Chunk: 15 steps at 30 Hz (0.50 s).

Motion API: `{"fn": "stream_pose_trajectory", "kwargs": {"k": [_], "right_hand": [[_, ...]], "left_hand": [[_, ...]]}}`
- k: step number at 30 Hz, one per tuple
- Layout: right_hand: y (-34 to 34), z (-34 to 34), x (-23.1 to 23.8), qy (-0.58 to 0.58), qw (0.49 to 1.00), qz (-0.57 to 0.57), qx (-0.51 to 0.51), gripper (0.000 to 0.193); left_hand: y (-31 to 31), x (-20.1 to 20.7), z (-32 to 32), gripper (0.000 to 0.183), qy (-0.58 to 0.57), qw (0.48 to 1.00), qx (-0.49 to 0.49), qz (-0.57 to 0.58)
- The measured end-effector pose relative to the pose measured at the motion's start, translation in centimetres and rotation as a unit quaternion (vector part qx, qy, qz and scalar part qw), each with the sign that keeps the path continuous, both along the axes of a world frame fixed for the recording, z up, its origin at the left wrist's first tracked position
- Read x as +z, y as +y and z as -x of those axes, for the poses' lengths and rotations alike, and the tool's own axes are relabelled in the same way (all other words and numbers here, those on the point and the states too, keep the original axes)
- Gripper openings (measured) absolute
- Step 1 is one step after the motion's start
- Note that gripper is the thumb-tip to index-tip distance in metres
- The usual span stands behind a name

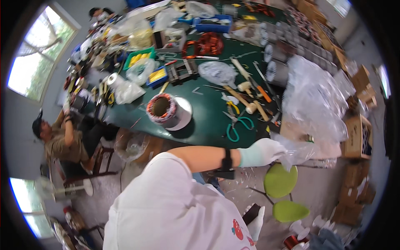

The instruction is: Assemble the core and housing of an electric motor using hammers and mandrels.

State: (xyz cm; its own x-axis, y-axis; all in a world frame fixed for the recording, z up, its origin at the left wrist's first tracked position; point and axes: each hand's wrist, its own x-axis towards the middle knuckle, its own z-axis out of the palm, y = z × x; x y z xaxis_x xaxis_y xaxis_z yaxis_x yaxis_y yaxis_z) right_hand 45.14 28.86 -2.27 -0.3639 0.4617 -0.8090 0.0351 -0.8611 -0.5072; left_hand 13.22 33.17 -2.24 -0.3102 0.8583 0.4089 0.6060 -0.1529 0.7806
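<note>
My left hand (266, 151), in a white glove with a pale green cuff, reaches right past the table edge. Its fingers close on a thin clear plastic bag (298, 155). Low in the view, my right hand (256, 227), also gloved in white, grips a dark flat rectangular piece (251, 213); its exact kind cannot be made out. Beyond my left hand, a large heap of clear plastic sheeting (312, 98) covers the table's right corner. Teal-handled scissors (237, 125) and yellow-handled pliers (232, 107) lie on the green table (204, 135), left of that heap.
A motor stator (163, 111) with reddish windings stands near the table edge. Wooden mallets (246, 102), copper coils (208, 43) and blue trays (212, 24) spread behind. A green chair (281, 180) is at right, beside cardboard boxes (354, 179). Another person (62, 139) sits at left.
</note>
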Motion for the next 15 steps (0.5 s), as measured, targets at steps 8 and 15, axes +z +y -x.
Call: {"fn": "stream_pose_trajectory", "kwargs": {"k": [8,15], "right_hand": [[4.8,10.3,-1.7,-0.027,0.965,-0.080,0.247,0.051],[0.9,22.5,-1.3,-0.006,0.933,-0.115,0.342,0.049]], "left_hand": [[-26.7,9.9,6.1,0.027,0.145,0.966,0.186,0.111],[-46.3,17.6,10.9,0.008,0.242,0.858,0.441,0.103]]}}
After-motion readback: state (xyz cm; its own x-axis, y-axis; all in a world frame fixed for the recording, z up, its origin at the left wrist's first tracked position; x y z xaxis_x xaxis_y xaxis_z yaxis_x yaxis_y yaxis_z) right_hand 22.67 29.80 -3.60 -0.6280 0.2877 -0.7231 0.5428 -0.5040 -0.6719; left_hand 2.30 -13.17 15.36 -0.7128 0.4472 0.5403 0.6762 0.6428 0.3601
